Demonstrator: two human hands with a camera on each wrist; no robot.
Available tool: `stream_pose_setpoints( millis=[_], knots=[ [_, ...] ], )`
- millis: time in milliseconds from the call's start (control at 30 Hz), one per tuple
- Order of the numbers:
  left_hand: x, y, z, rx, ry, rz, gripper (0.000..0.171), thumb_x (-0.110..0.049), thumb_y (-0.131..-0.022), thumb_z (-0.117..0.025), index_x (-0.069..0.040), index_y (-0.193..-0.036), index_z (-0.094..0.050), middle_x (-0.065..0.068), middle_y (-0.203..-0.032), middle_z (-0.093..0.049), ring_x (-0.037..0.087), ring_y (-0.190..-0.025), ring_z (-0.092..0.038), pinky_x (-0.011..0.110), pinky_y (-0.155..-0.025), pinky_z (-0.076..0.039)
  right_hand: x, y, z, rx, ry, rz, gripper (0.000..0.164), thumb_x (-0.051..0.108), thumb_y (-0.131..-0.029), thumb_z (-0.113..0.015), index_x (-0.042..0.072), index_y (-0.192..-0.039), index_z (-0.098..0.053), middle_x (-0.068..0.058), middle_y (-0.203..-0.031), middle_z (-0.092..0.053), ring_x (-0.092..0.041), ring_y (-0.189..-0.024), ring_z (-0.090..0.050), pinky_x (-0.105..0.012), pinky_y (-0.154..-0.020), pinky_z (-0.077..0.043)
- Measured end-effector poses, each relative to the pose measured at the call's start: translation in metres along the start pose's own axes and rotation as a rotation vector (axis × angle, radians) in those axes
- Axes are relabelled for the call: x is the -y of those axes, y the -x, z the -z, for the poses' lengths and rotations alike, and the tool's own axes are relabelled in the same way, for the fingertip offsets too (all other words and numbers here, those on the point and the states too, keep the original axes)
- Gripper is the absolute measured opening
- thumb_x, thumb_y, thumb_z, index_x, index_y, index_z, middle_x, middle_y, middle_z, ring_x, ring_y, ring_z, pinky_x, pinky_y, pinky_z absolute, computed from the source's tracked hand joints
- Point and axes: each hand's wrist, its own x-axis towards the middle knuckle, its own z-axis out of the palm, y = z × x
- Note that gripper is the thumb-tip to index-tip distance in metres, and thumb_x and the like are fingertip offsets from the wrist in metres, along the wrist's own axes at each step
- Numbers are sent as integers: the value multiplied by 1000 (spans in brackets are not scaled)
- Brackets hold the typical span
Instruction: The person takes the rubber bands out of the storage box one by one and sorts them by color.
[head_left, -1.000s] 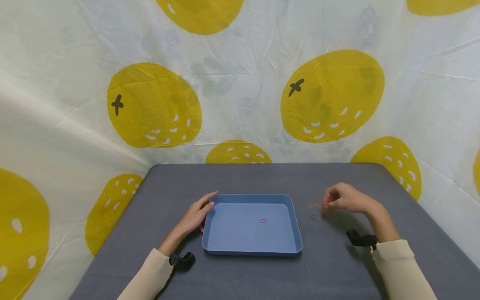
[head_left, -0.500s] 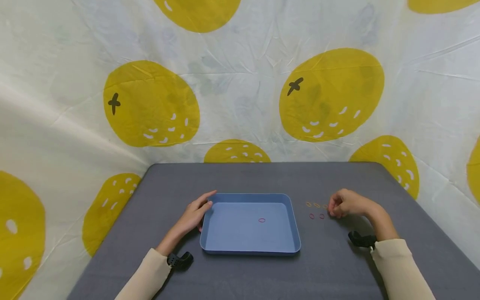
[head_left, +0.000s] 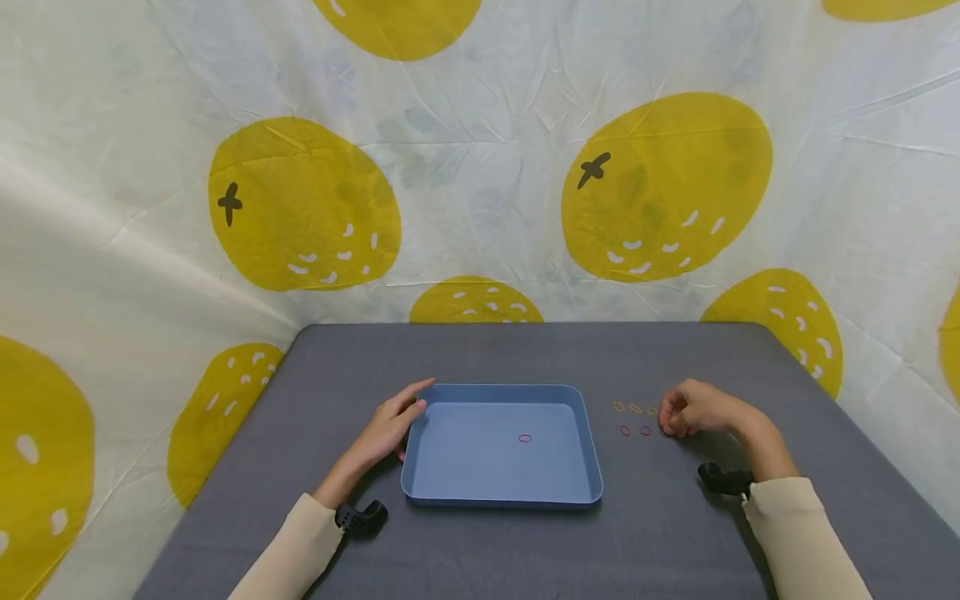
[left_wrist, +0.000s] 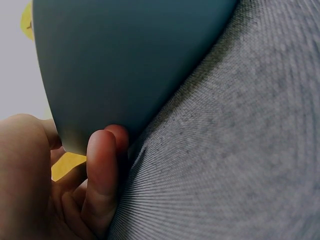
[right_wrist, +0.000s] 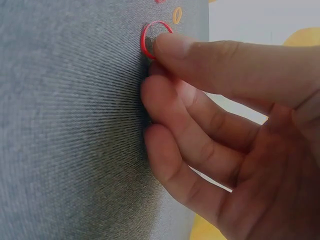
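A shallow blue rectangular tray (head_left: 502, 492) stands on the grey table, one red rubber band (head_left: 525, 438) lying inside. At its left side my left hand (head_left: 392, 423) grips the wall, thumb over the rim. In the left wrist view, curled fingers (left_wrist: 102, 165) press the tray's outer wall (left_wrist: 125, 65). Right of the tray, my right hand (head_left: 696, 408) is low at the tabletop. The right wrist view shows its thumb and forefinger pinching a red rubber band (right_wrist: 144, 42) at the cloth; part of the band is hidden behind the thumb.
Yellow-orange rubber bands (head_left: 635, 408) lie in a row between the tray and my right hand. Two red rubber bands (head_left: 625, 431) form a nearer row. A white curtain with yellow fruit prints (head_left: 667, 192) hangs behind the grey table (head_left: 510, 550).
My right hand has shifted right and nearer, down at the table, uncovering a third yellow-orange band and a second red one. The left hand stays at the tray.
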Motion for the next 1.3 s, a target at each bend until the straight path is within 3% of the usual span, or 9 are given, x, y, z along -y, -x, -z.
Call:
stream_pose_setpoints(
  millis=[200,467,600,800,1300],
  knots=[
    [12,-5,-4,-26,-33,21,46,-25,-112,-46,-23,-158,-45,23,-119,-60,18,-39,-48,35,-39,-51,1,0,-1,-2,10,-4,4,-5,-84,-69,-4,-87,-71,-9,-81,-71,-12,-66,-56,-27,-57,-49],
    [8,-3,-1,-9,-5,17,46,-23,-112,-47,-21,-158,-45,24,-113,-59,20,-40,-49,37,-40,-52,4,1,0,-4,26,-13,4,-1,-88,-70,-4,-86,-70,-7,-79,-69,-15,-68,-59,-29,-58,-52],
    [20,-8,-1,-11,-20,13,46,-26,-112,-46,-22,-159,-44,23,-111,-59,20,-39,-50,39,-40,-52,6,2,0,-4,21,-25,3,-5,-86,-67,-5,-87,-70,-6,-80,-68,-15,-69,-59,-29,-59,-52],
    [34,-13,-1,-18,-20,17,46,-34,-111,-49,-32,-156,-46,18,-117,-61,20,-40,-49,37,-39,-52,9,3,-1,-31,31,-42,8,-8,-83,-64,-3,-86,-70,-5,-78,-66,-15,-69,-57,-28,-58,-51],
    [35,-11,1,4,0,-13,44,-39,-109,-51,-37,-154,-48,18,-115,-62,20,-40,-51,40,-39,-53,21,5,-3,-78,92,-32,5,1,-90,-68,1,-87,-71,-3,-74,-65,-14,-67,-57,-27,-58,-49]
  ],
)
